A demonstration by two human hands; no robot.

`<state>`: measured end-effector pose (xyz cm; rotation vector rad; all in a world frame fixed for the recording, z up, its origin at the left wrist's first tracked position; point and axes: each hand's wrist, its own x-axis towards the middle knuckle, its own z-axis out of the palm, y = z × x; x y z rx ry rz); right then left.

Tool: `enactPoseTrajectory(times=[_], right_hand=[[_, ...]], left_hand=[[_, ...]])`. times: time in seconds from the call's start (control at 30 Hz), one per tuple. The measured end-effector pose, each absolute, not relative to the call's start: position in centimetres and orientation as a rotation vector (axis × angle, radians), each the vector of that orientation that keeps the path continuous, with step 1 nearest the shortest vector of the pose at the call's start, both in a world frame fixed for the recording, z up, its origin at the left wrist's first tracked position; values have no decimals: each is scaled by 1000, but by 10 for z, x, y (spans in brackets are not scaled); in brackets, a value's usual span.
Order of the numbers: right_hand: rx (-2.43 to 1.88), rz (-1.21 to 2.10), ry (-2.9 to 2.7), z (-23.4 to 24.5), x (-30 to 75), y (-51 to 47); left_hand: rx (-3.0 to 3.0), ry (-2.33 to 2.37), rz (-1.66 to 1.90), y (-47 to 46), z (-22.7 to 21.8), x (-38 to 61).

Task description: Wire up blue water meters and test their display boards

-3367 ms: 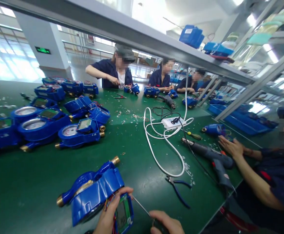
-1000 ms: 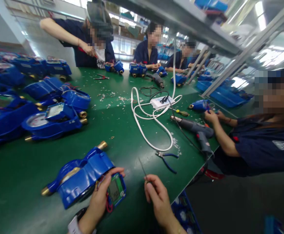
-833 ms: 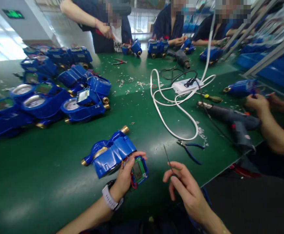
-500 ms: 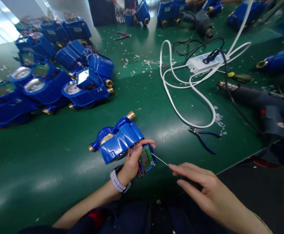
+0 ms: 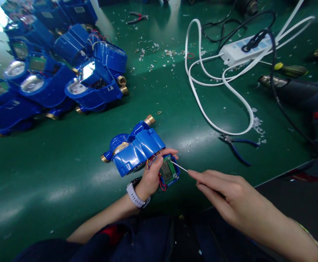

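Here, metal shaft [image 5: 180, 167] slants up-left, tip at display unit [image 5: 167, 172].

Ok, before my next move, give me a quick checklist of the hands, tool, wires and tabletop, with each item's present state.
1. Left hand gripping the display module: ok.
2. Right hand holding the slim metal tool: ok.
3. Tool tip actually touching the green board: cannot tell.
4. Wires fully attached: cannot tell, partly hidden.
5. Blue-handled pliers apart from both hands: ok.
6. Tabletop free of scraps: not ok.
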<state>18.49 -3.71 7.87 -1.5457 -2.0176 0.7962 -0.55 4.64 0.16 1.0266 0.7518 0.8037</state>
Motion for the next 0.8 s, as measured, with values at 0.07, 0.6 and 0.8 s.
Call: enactPoseTrajectory(times=[0.07,0.6,0.8], right_hand=[[-1548,806,-2001,80,183,-35],[-1626,1038,-1408,54,136,-60],[-1602,947,-1399,47,126,-62]], left_hand=[[1040,770,809,46,1,-5],[1031,808,817,45,-3,-4],[1047,843,822,44,-4,-3]])
